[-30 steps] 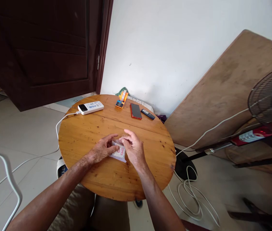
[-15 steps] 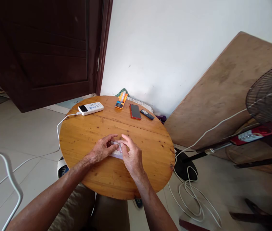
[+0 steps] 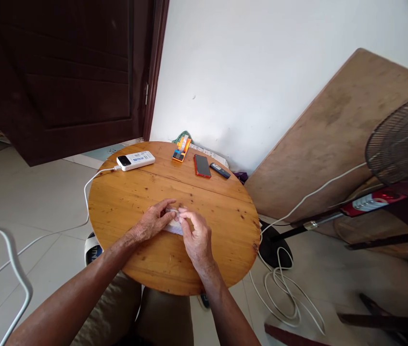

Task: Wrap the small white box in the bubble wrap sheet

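A small pale, whitish-purple packet (image 3: 173,228) that looks like plastic lies on the near middle of the round wooden table (image 3: 124,197), partly covered by my fingers. From the left, my left hand (image 3: 153,221) holds it, thumb and fingers closed round its upper left part. The thumb and index finger of my right hand (image 3: 197,235) are pinched together at its upper right edge. What exactly sits between those fingertips is too small to make out.
Along the table's far side are a white power bank (image 3: 136,160) with a cable, an orange tape dispenser (image 3: 181,148), a red-edged phone (image 3: 202,166) and a dark handheld device (image 3: 220,170). A fan (image 3: 402,139) and coiled white cable (image 3: 283,293) are on the right.
My right hand's index finger has come down from a raised position to meet the thumb in a pinch at the packet. My left hand stays almost in place. The view has shifted slightly.
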